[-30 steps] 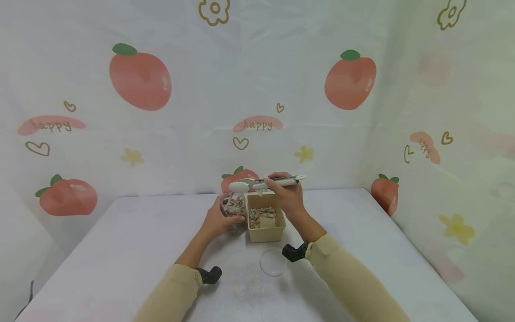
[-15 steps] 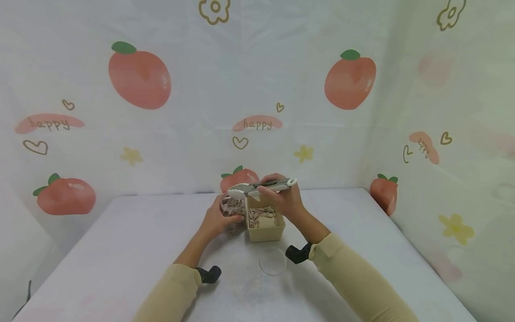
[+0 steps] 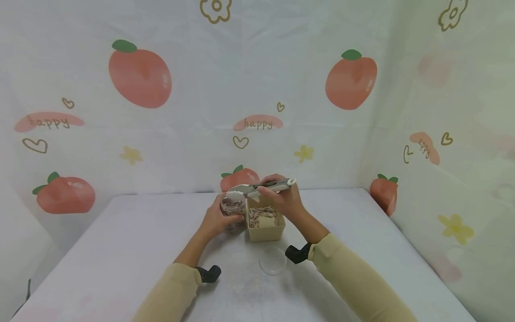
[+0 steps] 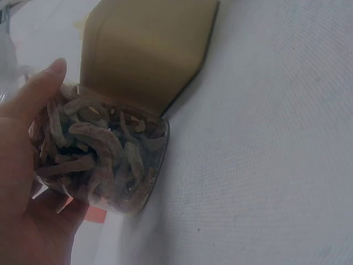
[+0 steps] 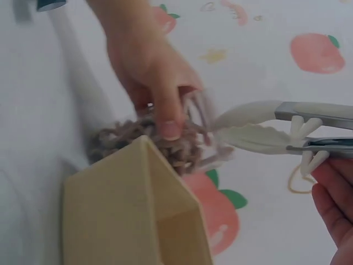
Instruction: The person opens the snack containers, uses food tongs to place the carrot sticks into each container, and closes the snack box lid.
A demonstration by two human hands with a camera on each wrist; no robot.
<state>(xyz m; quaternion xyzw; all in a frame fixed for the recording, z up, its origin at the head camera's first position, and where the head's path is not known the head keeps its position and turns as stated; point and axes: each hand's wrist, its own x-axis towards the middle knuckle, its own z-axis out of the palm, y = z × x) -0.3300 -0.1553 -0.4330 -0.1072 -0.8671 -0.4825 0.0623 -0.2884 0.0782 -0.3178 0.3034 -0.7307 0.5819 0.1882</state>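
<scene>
My left hand (image 3: 215, 219) holds the jar (image 3: 232, 208) on the worktop (image 3: 120, 250), beside the box (image 3: 266, 223). My right hand (image 3: 281, 201) squeezes the tongs (image 3: 259, 188); they have come down over the jar, tips almost together.

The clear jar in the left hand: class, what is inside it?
The jar is packed with brownish dried strips, seen through its wall. The left hand covers one side, so the contents there are hidden.

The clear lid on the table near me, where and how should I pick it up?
Probably by the rim: the clear lid lies flat on the table, so come from above and pinch across its edge. The right hand is nearer, but it holds the tongs.
</scene>
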